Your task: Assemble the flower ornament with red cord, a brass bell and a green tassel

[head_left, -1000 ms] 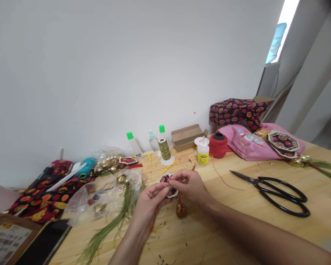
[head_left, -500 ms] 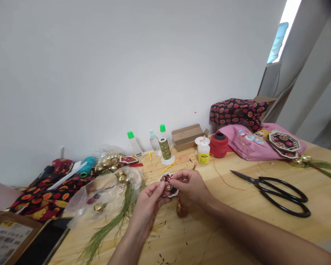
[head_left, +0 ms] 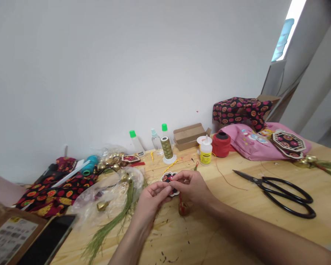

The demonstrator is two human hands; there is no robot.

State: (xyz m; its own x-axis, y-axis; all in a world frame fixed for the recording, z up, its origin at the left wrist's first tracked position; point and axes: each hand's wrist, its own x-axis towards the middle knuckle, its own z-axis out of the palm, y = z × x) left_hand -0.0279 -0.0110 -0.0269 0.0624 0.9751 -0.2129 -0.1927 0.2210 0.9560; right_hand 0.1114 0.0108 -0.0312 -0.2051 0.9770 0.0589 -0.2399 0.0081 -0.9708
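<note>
Both my hands meet over the wooden table (head_left: 237, 228) at its middle. My left hand (head_left: 151, 202) pinches the lower edge of a small scalloped ornament (head_left: 167, 178) covered in dark patterned cloth with a white rim. My right hand (head_left: 191, 187) has its fingers curled on the same ornament from the right. A red cord hangs from the ornament to a small brass bell (head_left: 183, 209) resting on the table under my right hand.
Black scissors (head_left: 281, 193) lie to the right. Behind the hands stand a gold thread spool (head_left: 167, 148), a glue bottle (head_left: 205, 154), a red cord spool (head_left: 221, 144) and a cardboard box (head_left: 189, 134). A plastic bag (head_left: 110, 191) with bells and green tassels (head_left: 110, 228) lies left; a phone (head_left: 48, 243) near left.
The view has shifted slightly, so everything sits a little more to the right. My fingers have closed tighter on the ornament; the hands stay in the same place.
</note>
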